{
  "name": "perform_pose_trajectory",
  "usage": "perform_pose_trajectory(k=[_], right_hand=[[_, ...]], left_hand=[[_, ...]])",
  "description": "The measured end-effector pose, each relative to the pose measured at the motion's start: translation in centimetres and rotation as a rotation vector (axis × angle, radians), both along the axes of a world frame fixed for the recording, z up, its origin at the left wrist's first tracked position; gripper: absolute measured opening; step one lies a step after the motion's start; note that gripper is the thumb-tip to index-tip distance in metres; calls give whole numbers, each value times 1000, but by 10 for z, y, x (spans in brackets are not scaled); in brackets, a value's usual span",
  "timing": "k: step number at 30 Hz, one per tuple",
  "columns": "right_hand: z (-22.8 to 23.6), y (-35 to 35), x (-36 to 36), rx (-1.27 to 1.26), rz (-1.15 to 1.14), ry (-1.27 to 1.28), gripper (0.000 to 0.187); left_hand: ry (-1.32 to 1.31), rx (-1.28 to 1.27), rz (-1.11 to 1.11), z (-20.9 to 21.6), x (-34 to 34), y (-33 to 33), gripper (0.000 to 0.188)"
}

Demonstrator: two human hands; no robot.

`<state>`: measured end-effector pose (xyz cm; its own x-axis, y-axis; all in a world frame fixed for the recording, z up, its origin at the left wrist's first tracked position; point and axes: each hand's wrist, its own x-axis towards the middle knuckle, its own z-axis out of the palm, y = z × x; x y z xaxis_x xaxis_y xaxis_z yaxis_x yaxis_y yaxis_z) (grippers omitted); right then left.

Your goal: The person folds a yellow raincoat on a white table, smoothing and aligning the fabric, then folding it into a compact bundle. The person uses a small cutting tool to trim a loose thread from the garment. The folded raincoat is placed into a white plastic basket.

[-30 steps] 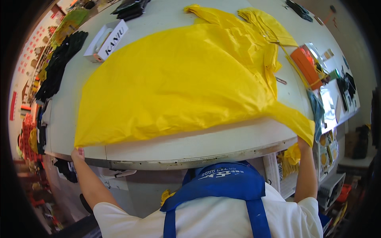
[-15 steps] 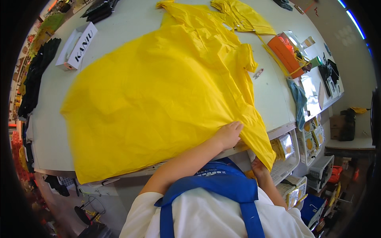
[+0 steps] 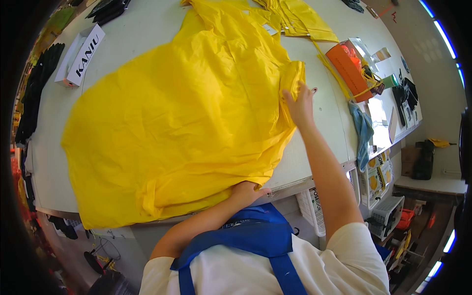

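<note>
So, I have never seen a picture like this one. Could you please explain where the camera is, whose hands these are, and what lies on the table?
The camera sits on a person's head and looks down, so the round, bent edges come from its wide lens. Both arms belong to that person. The right hand grips a sleeve of the big yellow garment spread over the white table. The left hand presses the garment's lower edge near the table's front. Around it lie a white box, black items, an orange package and a blue cloth.
</note>
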<state>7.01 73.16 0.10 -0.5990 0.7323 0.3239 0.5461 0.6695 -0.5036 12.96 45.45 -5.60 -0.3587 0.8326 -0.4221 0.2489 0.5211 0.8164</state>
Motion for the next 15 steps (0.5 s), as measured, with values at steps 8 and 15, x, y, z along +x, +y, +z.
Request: perform_pose_trajectory(k=[8, 15], right_hand=[[50, 113, 4, -750, 57, -207, 58], [-48, 169, 69, -17, 24, -813, 47]], left_hand=[[-82, 181, 47, -20, -10, -35, 46], [-142, 21, -139, 11, -11, -35, 46]])
